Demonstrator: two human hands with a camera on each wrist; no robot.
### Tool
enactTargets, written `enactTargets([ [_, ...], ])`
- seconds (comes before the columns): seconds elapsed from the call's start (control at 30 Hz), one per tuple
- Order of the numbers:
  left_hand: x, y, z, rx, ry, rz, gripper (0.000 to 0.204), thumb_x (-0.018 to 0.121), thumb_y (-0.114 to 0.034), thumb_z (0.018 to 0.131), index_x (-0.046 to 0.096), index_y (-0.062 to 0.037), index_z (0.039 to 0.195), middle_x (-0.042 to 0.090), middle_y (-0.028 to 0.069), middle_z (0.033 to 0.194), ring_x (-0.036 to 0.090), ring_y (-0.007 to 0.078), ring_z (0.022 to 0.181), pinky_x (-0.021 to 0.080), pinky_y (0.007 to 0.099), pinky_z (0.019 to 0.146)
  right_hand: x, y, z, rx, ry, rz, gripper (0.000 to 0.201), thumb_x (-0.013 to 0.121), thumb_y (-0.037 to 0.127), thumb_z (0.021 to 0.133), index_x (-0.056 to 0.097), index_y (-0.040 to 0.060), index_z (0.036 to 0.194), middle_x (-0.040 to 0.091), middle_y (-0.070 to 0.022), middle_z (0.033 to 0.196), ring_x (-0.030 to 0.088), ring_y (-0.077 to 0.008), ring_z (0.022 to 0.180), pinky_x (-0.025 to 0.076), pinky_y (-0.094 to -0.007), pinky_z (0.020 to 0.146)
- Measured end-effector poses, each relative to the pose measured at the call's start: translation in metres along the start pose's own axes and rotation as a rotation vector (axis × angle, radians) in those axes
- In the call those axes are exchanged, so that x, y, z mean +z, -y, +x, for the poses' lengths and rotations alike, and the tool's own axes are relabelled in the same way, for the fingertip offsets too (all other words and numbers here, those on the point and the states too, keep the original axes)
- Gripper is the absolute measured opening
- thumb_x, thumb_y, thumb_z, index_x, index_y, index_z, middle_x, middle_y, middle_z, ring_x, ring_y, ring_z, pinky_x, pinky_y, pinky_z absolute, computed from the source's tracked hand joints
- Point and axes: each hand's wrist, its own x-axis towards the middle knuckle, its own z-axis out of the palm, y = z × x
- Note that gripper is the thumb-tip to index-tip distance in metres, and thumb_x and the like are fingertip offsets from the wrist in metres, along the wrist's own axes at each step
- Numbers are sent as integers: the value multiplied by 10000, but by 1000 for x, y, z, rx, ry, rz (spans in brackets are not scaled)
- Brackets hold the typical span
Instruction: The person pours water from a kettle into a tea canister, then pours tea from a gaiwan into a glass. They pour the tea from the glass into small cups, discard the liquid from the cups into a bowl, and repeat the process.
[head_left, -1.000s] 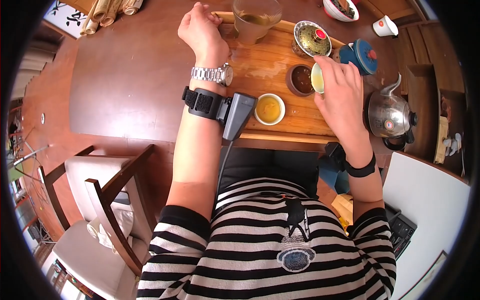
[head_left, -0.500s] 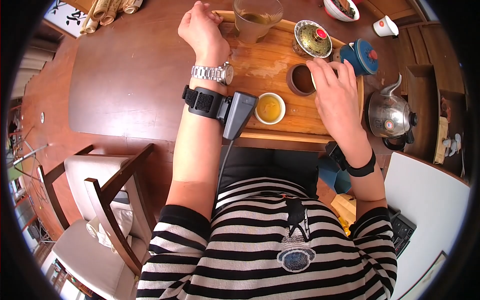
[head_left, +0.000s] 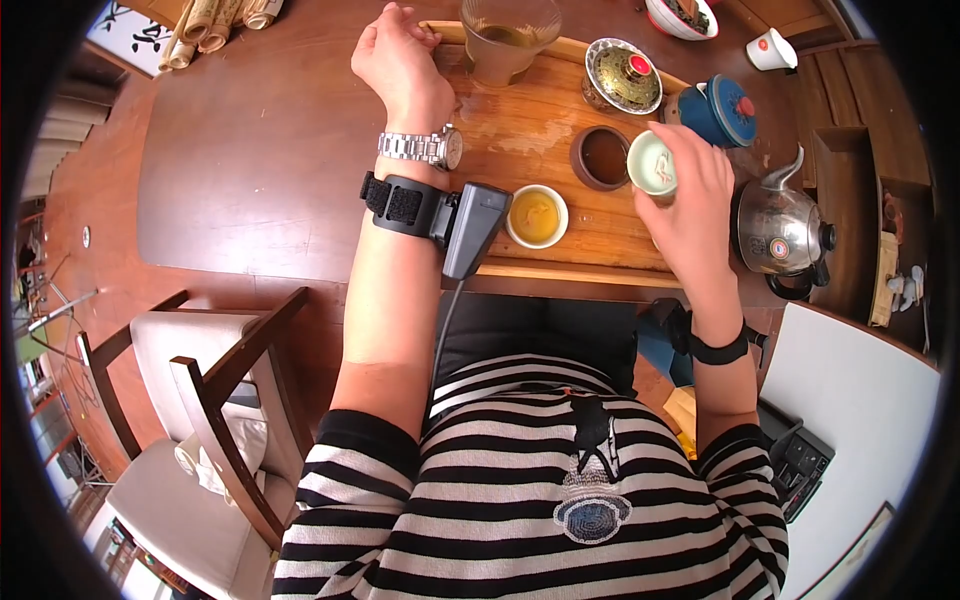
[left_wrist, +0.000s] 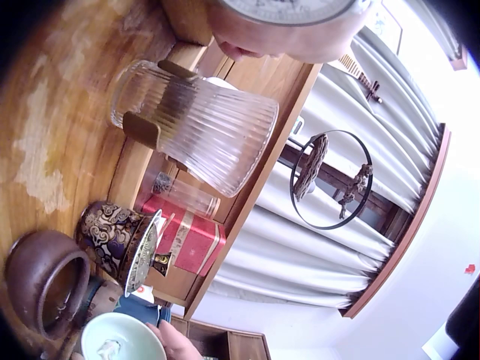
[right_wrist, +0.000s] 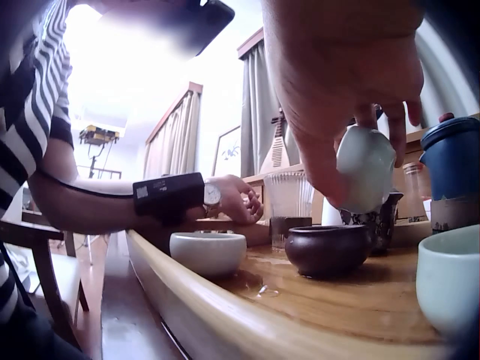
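Observation:
My right hand point(head_left: 692, 205) holds a small pale green teacup point(head_left: 651, 165) by its side, between thumb and fingers. The cup is lifted and tilted, with a small white figure showing inside. Just left of it stands a dark brown bowl point(head_left: 603, 158) holding dark liquid. A white cup of yellow tea point(head_left: 537, 216) sits nearer the tray's front edge. In the right wrist view, another pale green cup point(right_wrist: 452, 281) stands on the tray below my hand. My left hand point(head_left: 400, 70) rests loosely curled by the tray's far left corner, holding nothing, beside a ribbed glass pitcher point(head_left: 505, 55).
The wooden tray point(head_left: 520, 150) also bears a patterned lidded bowl point(head_left: 622, 75). A blue lidded pot point(head_left: 727, 110) and a steel kettle point(head_left: 780, 225) stand to the right. Further back are a red-and-white bowl point(head_left: 683, 18) and a paper cup point(head_left: 770, 50). A chair point(head_left: 190, 480) stands at left.
The right hand tipped the teacup over the brown bowl, then turned it back and drew it slightly right. Yellow tea seen in the cup earlier no longer shows. The left hand has barely moved.

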Motion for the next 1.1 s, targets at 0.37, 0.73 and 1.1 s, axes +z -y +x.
enactTargets([
  [0.37, 0, 0, 1, 13, -8, 32, 135, 530, -93, 825, 519, 23, 758, 428, 31, 554, 418, 146, 516, 410, 286, 542, 4, 16, -42, 249, 42, 523, 563, 681, 43, 610, 486, 55, 1138, 516, -126, 1008, 542, -267, 927, 435, -330, 796],
  [0.73, -1, 0, 1, 52, 18, 61, 145, 528, -95, 827, 517, 31, 756, 433, 41, 557, 424, 151, 514, 419, 290, 540, 19, 18, -54, 260, 73, 559, 586, 708, 89, 611, 466, 37, 1142, 534, -156, 984, 497, -325, 950, 385, -417, 859],
  [1.1, -3, 2, 3, 53, 35, 74, 155, 519, -104, 834, 518, 29, 754, 426, 37, 554, 431, 158, 519, 416, 291, 553, 18, 16, -58, 209, 123, 434, 594, 738, 149, 621, 468, 33, 1137, 532, -160, 1003, 481, -337, 963, 353, -432, 880],
])
